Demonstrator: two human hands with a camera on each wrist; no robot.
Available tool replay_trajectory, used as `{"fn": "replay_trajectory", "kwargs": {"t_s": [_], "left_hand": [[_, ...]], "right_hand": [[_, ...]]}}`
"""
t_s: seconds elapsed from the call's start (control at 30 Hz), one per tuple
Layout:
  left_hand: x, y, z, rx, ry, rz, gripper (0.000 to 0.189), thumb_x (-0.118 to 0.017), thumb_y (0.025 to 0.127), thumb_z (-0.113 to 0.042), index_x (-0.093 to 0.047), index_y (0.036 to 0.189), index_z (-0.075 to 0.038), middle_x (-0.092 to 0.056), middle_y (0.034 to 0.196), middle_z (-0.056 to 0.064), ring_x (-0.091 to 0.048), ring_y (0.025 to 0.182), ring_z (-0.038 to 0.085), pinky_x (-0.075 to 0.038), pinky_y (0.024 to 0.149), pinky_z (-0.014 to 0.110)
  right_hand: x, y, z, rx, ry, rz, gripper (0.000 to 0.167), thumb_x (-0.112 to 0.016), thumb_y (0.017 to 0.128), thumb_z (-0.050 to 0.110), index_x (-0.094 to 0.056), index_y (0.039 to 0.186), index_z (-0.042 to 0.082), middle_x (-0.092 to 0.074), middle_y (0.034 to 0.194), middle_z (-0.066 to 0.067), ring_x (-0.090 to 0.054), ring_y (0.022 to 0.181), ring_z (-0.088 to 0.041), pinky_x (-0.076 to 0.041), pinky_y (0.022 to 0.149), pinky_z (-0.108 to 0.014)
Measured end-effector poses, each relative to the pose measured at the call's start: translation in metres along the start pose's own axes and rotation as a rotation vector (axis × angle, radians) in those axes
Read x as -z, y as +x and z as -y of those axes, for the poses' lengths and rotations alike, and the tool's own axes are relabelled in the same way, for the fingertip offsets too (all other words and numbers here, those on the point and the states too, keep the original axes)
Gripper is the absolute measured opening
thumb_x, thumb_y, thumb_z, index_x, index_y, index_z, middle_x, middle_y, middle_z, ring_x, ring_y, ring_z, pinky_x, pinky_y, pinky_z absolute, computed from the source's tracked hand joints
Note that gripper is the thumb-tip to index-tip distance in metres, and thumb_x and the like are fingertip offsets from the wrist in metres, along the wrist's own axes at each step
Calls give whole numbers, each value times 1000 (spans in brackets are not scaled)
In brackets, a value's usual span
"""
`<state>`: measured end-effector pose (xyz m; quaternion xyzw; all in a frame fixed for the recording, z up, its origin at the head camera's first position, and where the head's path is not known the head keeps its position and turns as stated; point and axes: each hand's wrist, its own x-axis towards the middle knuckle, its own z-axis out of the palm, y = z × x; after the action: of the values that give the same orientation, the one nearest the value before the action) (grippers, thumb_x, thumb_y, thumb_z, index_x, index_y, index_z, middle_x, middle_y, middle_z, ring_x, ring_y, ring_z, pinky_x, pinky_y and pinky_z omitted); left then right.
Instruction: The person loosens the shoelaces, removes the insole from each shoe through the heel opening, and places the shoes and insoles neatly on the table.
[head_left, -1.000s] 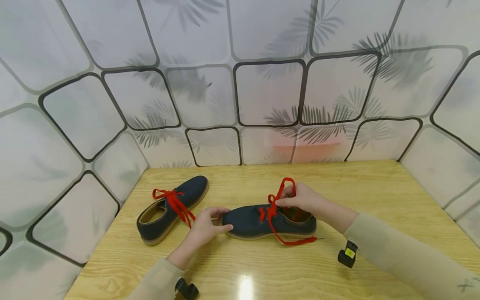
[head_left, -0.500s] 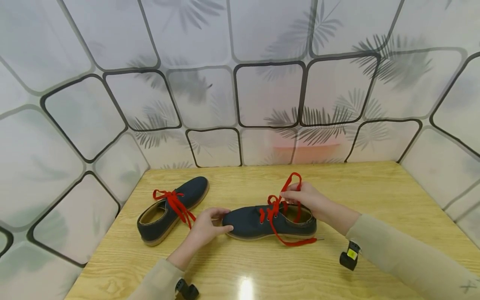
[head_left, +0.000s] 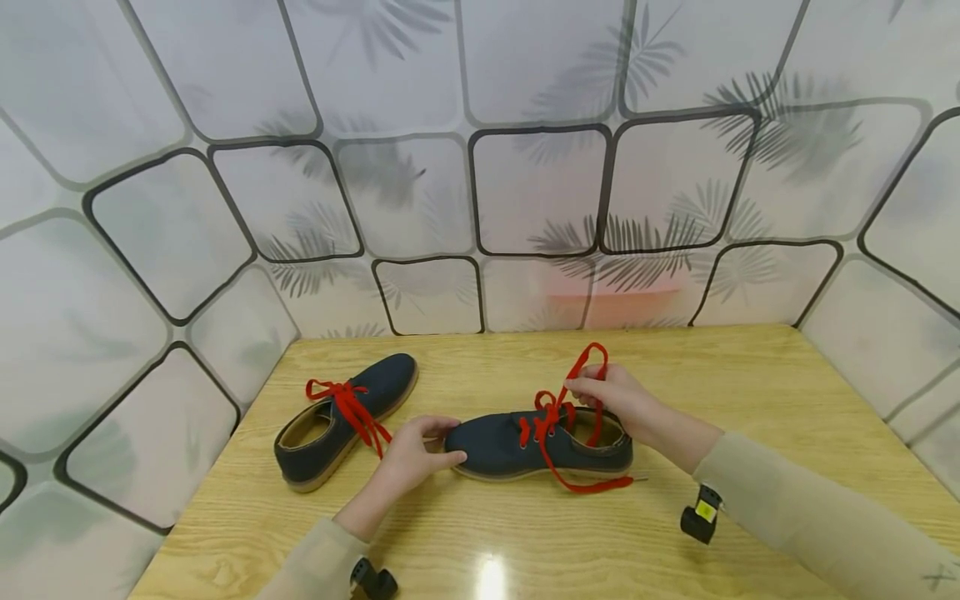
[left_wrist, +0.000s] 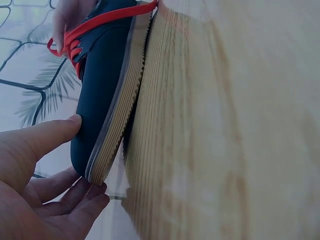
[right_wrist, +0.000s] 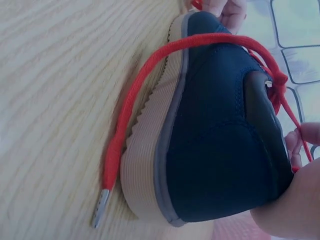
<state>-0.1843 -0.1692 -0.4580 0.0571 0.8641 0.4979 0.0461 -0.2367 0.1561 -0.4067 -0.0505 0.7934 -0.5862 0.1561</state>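
Note:
A navy shoe [head_left: 487, 447] with a tan ribbed sole lies on its sole, toe to the left, in the head view. My left hand [head_left: 412, 454] holds its toe between thumb and fingers; the left wrist view shows the thumb [left_wrist: 74, 122] on the upper and fingertips by the sole's front. Above the shoe's opening, my right hand [head_left: 618, 398] pinches the red shoelace [head_left: 576, 364], which rises from a knot and loops over the fingers. The other lace end [right_wrist: 215, 38], tipped with metal, drapes over the shoe's side onto the table in the right wrist view.
A second navy shoe [head_left: 386, 382] stands at the left, angled, its red lace tied in a bow [head_left: 348, 400]. The wooden table [head_left: 600, 550] meets patterned wall panels [head_left: 420, 192] at the back and sides.
The right hand has shifted slightly right and drawn the lace with it, so the loop stands taller and further right. The left hand and both shoes have stayed in place.

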Motion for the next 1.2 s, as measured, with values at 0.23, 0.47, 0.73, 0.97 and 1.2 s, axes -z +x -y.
{"fn": "replay_trajectory", "kwargs": {"t_s": [0.23,0.47,0.73,0.97,1.2], "left_hand": [[0,0,0,-5,10,-1,47,-88,85,-1,-73,129,2,-70,129,19,-69,119,37,-64,100,44],[0,1,2,-10,14,2,48,-89,85,-2,-73,130,2,-71,129,19,-69,119,36,-64,100,44],[0,3,4,-6,11,4,47,-88,86,-3,-73,130,1,-71,129,18,-69,119,35,-64,101,44],[0,2,4,4,8,3,46,-88,86,-3,-73,130,-1,-71,130,17,-69,120,35,-63,101,43],[-1,2,4,6,-2,2,46,-88,86,-3,-73,130,0,-70,130,18,-68,119,35,-63,101,44]], "right_hand": [[-2,-1,-1,38,-104,59,24,-73,100,21,-73,106,-3,-70,83,3,-62,83,-17,-54,79,-30],[-7,-1,1,65,-246,94,20,-78,97,22,-77,103,3,-77,92,0,-66,93,-19,-53,84,-30],[-11,-2,2,62,-245,64,16,-78,96,17,-77,97,2,-75,85,3,-65,88,-19,-52,83,-31],[-9,1,-3,30,-152,16,16,-75,95,16,-75,94,0,-65,72,6,-54,74,-15,-44,71,-29],[-5,1,-5,20,-36,20,16,-72,96,16,-74,93,0,-60,72,6,-52,74,-15,-46,68,-26]]}}
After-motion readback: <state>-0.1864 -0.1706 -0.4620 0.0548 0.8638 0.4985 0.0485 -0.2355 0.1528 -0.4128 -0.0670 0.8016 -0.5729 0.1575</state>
